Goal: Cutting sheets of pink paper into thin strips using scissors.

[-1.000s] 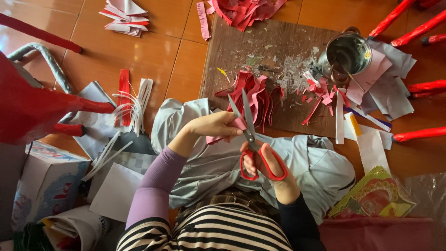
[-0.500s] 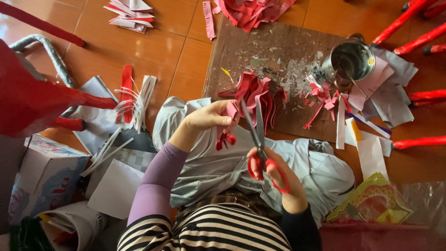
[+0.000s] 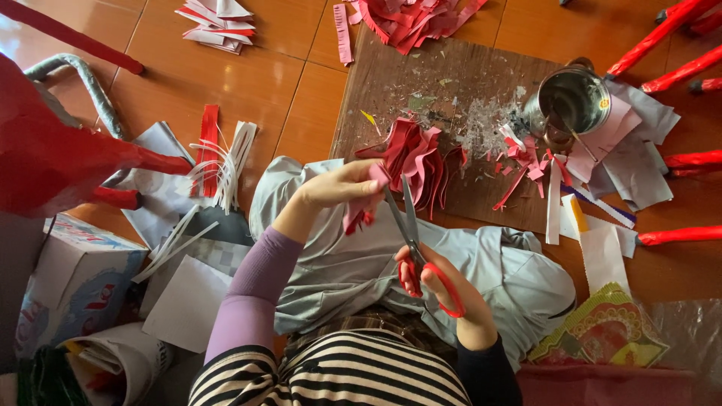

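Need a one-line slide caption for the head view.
Left hand holds folded pink paper while right hand works red-handled scissors over a scrap-strewn wooden board.

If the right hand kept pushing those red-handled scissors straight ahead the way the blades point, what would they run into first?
Most likely the folded pink paper that the left hand holds up: the blades of the scissors in the right hand point up at its lower edge. Depth is hard to judge.

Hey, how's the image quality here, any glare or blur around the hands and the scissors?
Head view: sharp overall, both the left hand and the right hand on the red-handled metal scissors crisp; soft daylight, faint shadows; sheen on the glossy orange floor tiles top left and on the shiny metal tin; mild wide-angle stretching at the edges.
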